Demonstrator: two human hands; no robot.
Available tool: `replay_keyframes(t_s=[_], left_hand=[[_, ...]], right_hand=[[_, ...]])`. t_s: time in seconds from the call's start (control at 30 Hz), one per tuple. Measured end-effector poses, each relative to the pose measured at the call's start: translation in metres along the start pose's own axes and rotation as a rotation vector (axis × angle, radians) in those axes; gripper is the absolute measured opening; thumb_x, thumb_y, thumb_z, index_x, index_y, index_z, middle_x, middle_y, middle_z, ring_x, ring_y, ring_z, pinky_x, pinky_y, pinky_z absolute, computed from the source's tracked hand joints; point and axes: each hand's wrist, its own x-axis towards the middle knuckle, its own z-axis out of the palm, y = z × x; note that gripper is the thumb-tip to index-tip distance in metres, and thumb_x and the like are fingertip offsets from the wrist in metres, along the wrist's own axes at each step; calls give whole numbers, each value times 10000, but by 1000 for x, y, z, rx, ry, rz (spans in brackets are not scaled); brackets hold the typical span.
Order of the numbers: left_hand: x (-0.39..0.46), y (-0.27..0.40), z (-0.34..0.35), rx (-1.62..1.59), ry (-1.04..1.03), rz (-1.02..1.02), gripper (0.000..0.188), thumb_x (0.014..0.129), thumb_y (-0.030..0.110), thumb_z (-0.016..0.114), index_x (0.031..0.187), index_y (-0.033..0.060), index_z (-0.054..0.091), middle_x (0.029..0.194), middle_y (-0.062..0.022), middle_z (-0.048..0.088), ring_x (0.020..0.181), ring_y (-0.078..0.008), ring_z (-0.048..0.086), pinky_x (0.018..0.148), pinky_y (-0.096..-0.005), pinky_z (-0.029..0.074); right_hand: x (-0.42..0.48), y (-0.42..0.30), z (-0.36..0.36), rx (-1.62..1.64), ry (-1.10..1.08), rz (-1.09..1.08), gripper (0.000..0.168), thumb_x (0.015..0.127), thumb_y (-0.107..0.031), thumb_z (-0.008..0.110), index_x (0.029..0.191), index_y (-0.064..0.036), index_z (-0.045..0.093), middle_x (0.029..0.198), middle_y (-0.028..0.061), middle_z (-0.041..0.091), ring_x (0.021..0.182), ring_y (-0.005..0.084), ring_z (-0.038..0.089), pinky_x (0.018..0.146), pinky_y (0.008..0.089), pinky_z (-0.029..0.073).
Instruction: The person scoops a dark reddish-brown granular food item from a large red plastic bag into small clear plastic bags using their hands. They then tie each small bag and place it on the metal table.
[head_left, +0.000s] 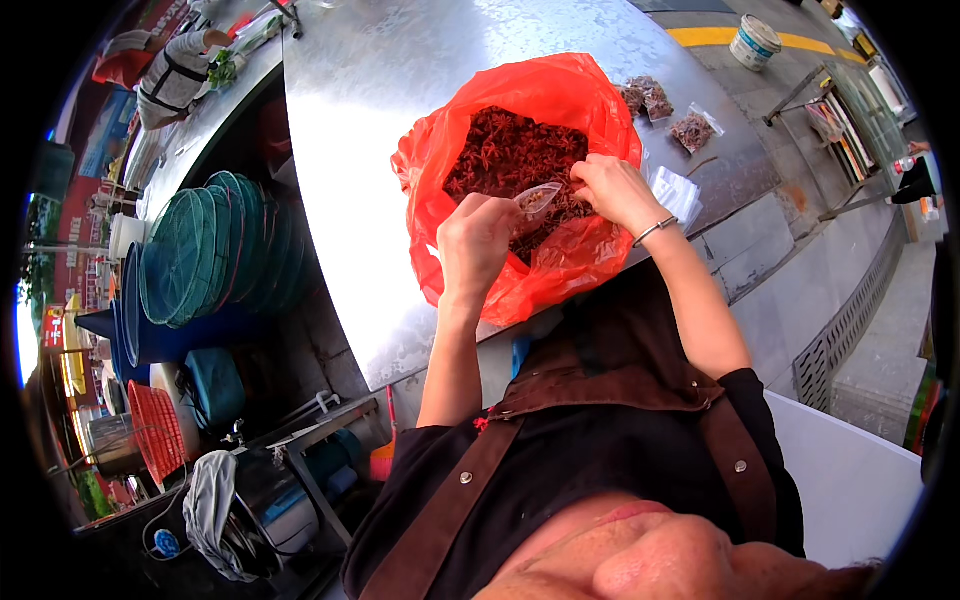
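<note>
A red plastic bag (517, 90) with its mouth spread wide sits near the front edge of the metal table (352, 135). Dried star anise (499, 150) fills it. Over the bag's mouth, my left hand (476, 236) pinches a small clear plastic pouch (537, 201) with some brownish pieces inside. My right hand (611, 187) is at the right side of the star anise, fingertips drawn together. Whether anything is between those fingertips is too small to tell. By my right wrist lies a stack of flat clear pouches (673, 196).
Filled pouches (694, 131) lie at the table's right. Green mesh nets (187, 251) and a red plastic basket (154, 427) stand left of the table. A white bucket (755, 43) is on the ground at far right. Another person (174, 79) is at the upper left.
</note>
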Motion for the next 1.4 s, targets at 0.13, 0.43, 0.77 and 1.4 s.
replay_keyframes(t_s=[0.13,0.43,0.77,1.4], left_hand=[[0,3,-1,-51,-7,-31,138,767,-54,695,853,52,719,775,-64,659,686,-154,655,613,-275,516],[-2,0,1,-72,-36,-50,141,768,-57,693,853,52,721,781,-59,663,687,-150,646,624,-264,507],[-4,5,0,-64,-35,8,177,709,-20,722,834,104,720,793,-57,646,677,-242,646,592,-339,512],[-13,1,-3,-85,42,13,139,754,-40,733,860,49,740,786,-63,685,694,-161,668,624,-272,531]], right_hand=[[-6,-7,31,-98,-53,8,93,789,-69,630,866,-19,640,924,200,623,913,383,641,773,470,534],[-7,-5,4,256,201,51,85,820,-42,631,892,-5,656,855,197,651,849,359,658,716,430,538],[-1,-59,-30,528,330,-281,108,782,-59,691,888,-45,683,807,87,615,721,249,634,635,348,509],[-2,-74,-5,322,235,-248,68,790,-133,611,763,-102,665,721,56,623,686,281,653,581,402,506]])
